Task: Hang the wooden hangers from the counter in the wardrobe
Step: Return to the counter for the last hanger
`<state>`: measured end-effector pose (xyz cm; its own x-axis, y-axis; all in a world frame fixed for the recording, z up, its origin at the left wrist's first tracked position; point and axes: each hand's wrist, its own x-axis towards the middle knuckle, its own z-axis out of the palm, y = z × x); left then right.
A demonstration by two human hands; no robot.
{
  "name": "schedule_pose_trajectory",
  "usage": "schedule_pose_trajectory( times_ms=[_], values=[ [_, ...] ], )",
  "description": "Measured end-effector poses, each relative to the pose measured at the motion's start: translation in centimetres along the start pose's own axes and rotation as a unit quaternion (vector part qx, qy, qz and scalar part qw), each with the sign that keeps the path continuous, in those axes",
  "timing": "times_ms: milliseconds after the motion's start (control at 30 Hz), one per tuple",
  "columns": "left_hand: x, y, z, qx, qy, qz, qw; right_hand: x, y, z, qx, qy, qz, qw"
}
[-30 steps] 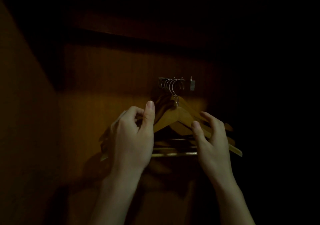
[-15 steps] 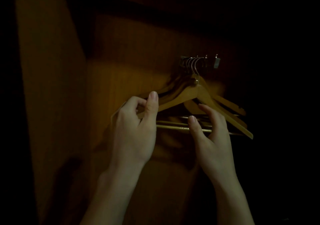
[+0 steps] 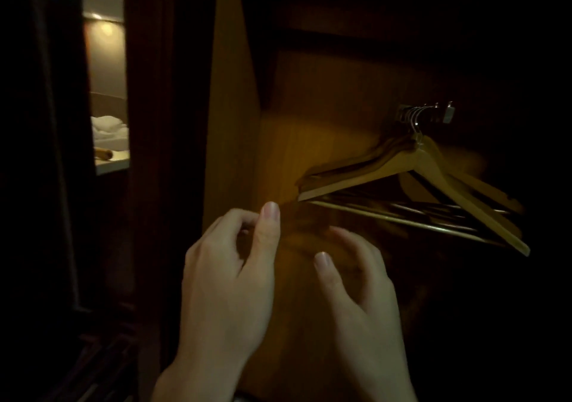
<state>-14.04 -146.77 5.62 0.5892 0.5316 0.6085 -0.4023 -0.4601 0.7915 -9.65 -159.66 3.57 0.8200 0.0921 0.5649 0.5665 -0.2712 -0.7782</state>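
Deep inside the dim wardrobe (image 3: 325,107), the wooden hangers (image 3: 387,169) hang bunched by their metal hooks (image 3: 413,120) on a short rail (image 3: 439,116), tilted and overlapping. Both hands sit below and left of them, clear of the wood: the left hand (image 3: 229,277) loosely curled around nothing, the right hand (image 3: 356,290) relaxed, blurred, also empty. Far left, a lit counter (image 3: 113,163) carries a brownish piece (image 3: 103,153), perhaps another hanger, too small to tell. The bunch looks crowded and skewed, so a careless brush, or another hook forced in under this poor light, could probably knock one off
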Motion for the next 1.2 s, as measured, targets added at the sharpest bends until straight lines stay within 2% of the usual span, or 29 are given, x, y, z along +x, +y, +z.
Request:
schedule_pose_trajectory(
  times_ms=[200, 300, 633, 833, 1200],
  values=[
    [-2.5, 0.3, -6.4, 0.047, 0.046, -0.041, 0.997, -3.8, -2.8, 4.3, 0.061, -0.076, -0.005, 0.995],
    [-2.9, 0.6, -9.5, 0.032, 0.07, -0.045, 0.996, -4.9, -4.5, 6.6, 0.07, -0.106, -0.019, 0.992],
    [-0.4, -2.0, -20.8, 0.026, 0.128, -0.081, 0.988, -7.1, -10.0, 18.2, 0.058, -0.184, -0.052, 0.98],
    [3.1, -5.3, -29.9, 0.048, 0.159, -0.086, 0.982, -8.1, -14.2, 27.6, 0.054, -0.205, -0.055, 0.976],
    [7.9, -10.2, -41.7, 0.065, 0.139, -0.051, 0.987, -8.8, -19.2, 39.4, 0.071, -0.181, -0.043, 0.98]
  ],
)
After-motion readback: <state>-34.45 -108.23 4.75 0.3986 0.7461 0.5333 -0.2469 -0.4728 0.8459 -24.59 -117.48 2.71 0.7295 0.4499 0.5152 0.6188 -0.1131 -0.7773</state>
